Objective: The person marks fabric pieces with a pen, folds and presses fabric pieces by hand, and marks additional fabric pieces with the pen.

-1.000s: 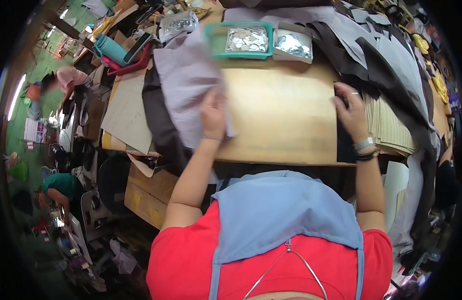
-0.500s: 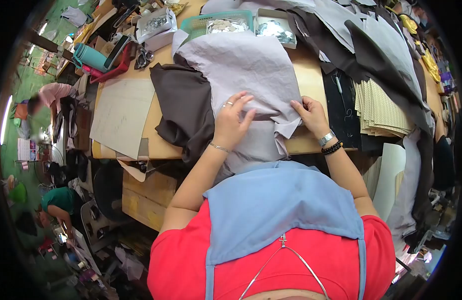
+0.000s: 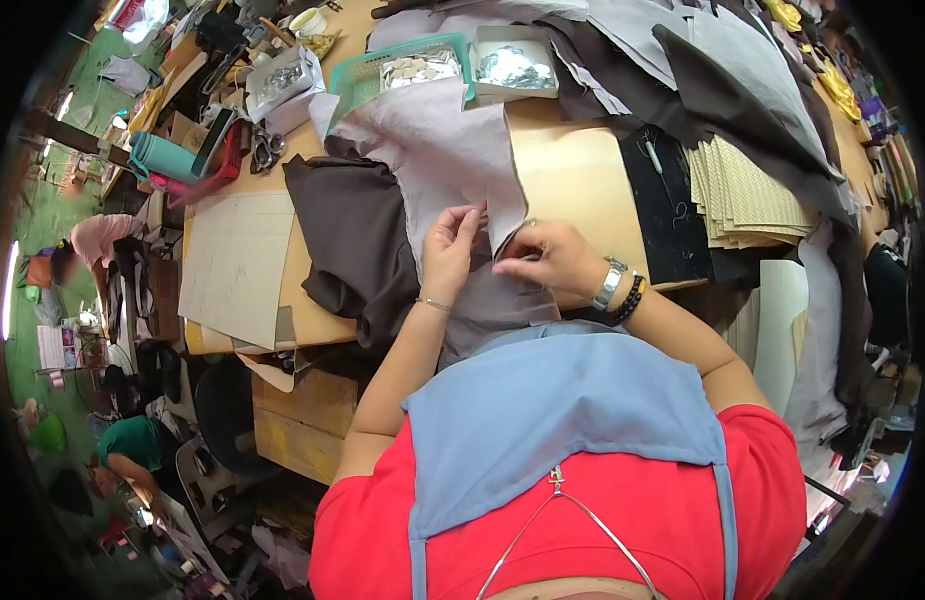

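A large piece of fabric, pale lilac-grey on this face, lies over the table's front part and hangs down toward my lap. Its dark brown part is bunched on the left. My left hand pinches the pale cloth near the middle, thumb against fingertips. Close beside it, my right hand has its fingers curled at the cloth's folded right edge, with the thumb pointing left. The fingertips of the right hand are partly hidden by the fold.
Behind the cloth stand a teal basket and a white box of small metal pieces. Scissors and a card sheet lie left. Patterned sheets, an awl-like tool and more dark cloth are right.
My right hand has moved left, bringing the cloth's right edge inward and baring the table there. The left hand has gone from spread fingers to a pinch. The view has shifted slightly.
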